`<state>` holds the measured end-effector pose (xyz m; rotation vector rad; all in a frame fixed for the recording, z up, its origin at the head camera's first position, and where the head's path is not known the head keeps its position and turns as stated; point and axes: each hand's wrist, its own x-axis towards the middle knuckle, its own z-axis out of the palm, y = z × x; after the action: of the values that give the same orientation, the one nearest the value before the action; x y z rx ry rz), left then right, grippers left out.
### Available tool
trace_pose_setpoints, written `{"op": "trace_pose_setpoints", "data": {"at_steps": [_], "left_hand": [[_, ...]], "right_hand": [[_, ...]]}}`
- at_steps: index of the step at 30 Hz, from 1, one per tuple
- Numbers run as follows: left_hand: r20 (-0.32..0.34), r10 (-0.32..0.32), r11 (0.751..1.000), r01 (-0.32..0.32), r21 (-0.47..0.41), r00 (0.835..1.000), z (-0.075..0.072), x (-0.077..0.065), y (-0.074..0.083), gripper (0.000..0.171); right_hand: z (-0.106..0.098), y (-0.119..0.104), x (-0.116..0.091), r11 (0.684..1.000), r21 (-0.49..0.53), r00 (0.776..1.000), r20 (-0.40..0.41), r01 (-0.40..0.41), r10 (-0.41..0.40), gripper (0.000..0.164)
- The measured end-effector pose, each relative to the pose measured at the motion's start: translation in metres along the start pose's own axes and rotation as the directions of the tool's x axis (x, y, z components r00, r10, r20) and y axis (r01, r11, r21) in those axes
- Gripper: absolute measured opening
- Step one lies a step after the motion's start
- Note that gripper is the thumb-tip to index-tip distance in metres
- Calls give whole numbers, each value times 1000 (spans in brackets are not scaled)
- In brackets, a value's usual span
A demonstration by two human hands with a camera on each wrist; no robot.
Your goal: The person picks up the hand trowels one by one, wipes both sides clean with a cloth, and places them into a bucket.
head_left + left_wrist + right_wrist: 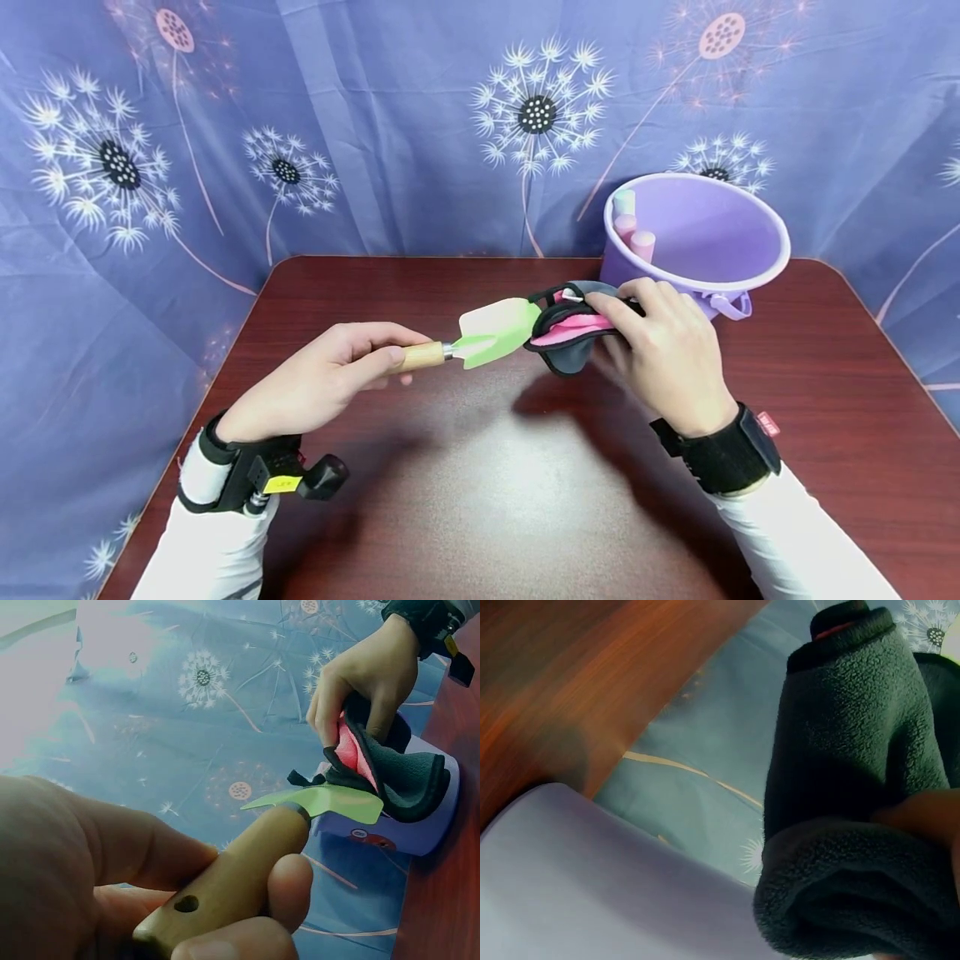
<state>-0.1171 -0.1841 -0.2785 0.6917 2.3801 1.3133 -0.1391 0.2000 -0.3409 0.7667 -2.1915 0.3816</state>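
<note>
My left hand (337,367) grips the wooden handle (240,870) of a small garden trowel, thumb on top and fingers beneath. The trowel's light green blade (495,333) points right, and its tip meets or overlaps a folded fabric piece (566,333) in the head view; whether it is inside a fold I cannot tell. This fabric is dark grey fleece (847,727) outside and pink inside, with black edging. From above, my right hand (667,350) pinches the fabric, thumb and fingers partly hidden behind it. Both hands are held above the table.
A lilac bucket (615,271) stands at the back right, just behind my right hand. Several pastel cylinders (642,244) lean inside its left wall. The dark red wooden table (480,517) ends at a blue dandelion-print curtain (405,125) behind and at the sides.
</note>
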Motion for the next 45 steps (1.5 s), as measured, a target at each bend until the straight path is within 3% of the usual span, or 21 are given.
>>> {"op": "trace_pose_setpoints", "data": {"at_steps": [8, 13, 17, 22, 27, 33, 41, 45], "left_hand": [[22, 24, 998, -23, -56, 999, -4, -4, 4, 29], [9, 54, 996, -53, -73, 998, -2, -3, 8, 29], [-19, 92, 996, -93, -15, 996, -4, 0, 16, 29], [-55, 140, 984, -133, 122, 989, -10, 9, 34, 27], [-76, 143, 966, -123, 226, 987, -13, 24, 57, 25], [-60, 169, 946, -144, 291, 984, -14, 48, 87, 24], [-61, 210, 893, -166, 419, 976, -8, 87, 119, 27], [-44, 247, 845, -193, 498, 968, 1, 111, 129, 28]], "right_hand": [[-1, 1, -1, 990, -48, 991, -3, -136, 136, 37], [1, 1, -3, 985, -60, 986, 31, -163, 165, 37], [2, 1, -4, 986, -69, 984, 75, -154, 159, 38], [3, -1, -5, 988, -60, 984, 96, -142, 147, 44], [2, -5, -6, 990, -60, 983, 129, -124, 131, 44], [1, -9, -6, 993, -56, 982, 149, -105, 112, 44], [1, -11, -7, 990, -63, 975, 175, -127, 137, 36], [2, -13, -8, 988, -65, 968, 202, -141, 151, 34]]}}
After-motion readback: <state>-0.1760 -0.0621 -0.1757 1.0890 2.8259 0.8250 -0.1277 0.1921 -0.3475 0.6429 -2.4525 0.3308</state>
